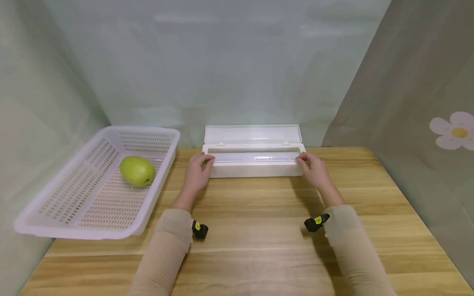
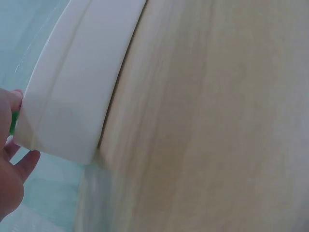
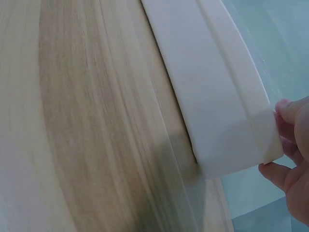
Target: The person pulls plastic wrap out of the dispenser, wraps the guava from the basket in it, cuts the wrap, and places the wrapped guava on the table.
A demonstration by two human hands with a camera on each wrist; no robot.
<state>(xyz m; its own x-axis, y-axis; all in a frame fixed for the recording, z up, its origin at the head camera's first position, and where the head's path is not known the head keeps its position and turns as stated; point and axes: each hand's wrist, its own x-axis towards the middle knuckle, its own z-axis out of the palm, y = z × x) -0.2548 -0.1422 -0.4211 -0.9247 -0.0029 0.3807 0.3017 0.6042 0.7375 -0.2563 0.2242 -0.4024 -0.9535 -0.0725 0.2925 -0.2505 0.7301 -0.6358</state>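
At the far edge of the table (image 1: 255,246): a long white box (image 1: 255,170) between two pinching hands

Near the plain backdrop (image 1: 237,74), sits lengthwise across the wood, with lid (image 1: 252,134) tipped up behind and a pale roll (image 1: 255,156) along the opening. In both wrist views, faint streaks beyond the box, perhaps clear film; cannot tell for certain.

At the left front corner, a pinch by the left hand (image 1: 197,172); at the right front corner, a matching pinch by the right hand (image 1: 316,172). Both curled at the tips, neither released nor clenched on nothing; cannot tell between a grasp on the box rim alone and one taking in a film edge. Beside the left fingers, a small green patch, too little visible to name.

By judgement, a step of working thin film at both ends together. Keep both hands level and draw evenly, to avoid skew and creasing. Pinch lightly but firmly, close to the corners. Avoid tugging sharply upward, to prevent lifting or sliding the box.

On box and lid, no readable brand, label or writing. On the two wrist cameras (image 1: 200,231), yellow-green marks, too small to read.

Farther left, a white basket (image 1: 89,234) with a green fruit (image 1: 137,171) inside, without legible sticker. On the right-hand sheet, a printed flower (image 1: 459,129), pale petals around a yellow centre, without lettering.
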